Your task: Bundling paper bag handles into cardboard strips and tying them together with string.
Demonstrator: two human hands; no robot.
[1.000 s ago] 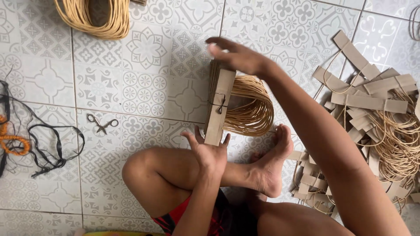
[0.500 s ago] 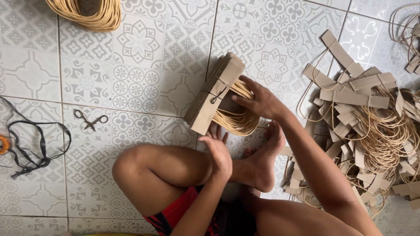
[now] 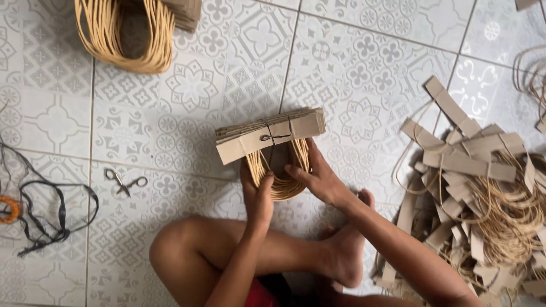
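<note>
— Head view first: what is the biggest thing around you?

— Your patterned tile floor (image 3: 364, 62), then the loose heap of cardboard strips and tan cord (image 3: 483, 193) off to your right, and a finished coil of cord (image 3: 122, 34) at the top left.

— And what are you holding?

— You have a tied bundle of cardboard strips with cord loops (image 3: 272, 142) on the floor just in front of your bent leg (image 3: 239, 256). Your left hand (image 3: 259, 196) is curled around the hanging loops from the left, fingers closed on them. Your right hand (image 3: 318, 179) presses the loops from the right, fingers partly bent and touching the cord, thumb hidden.

— Anything smaller?

— You have a black strap (image 3: 45, 222) lying at the far left, and small scissors (image 3: 126, 183) between it and your knee.
</note>
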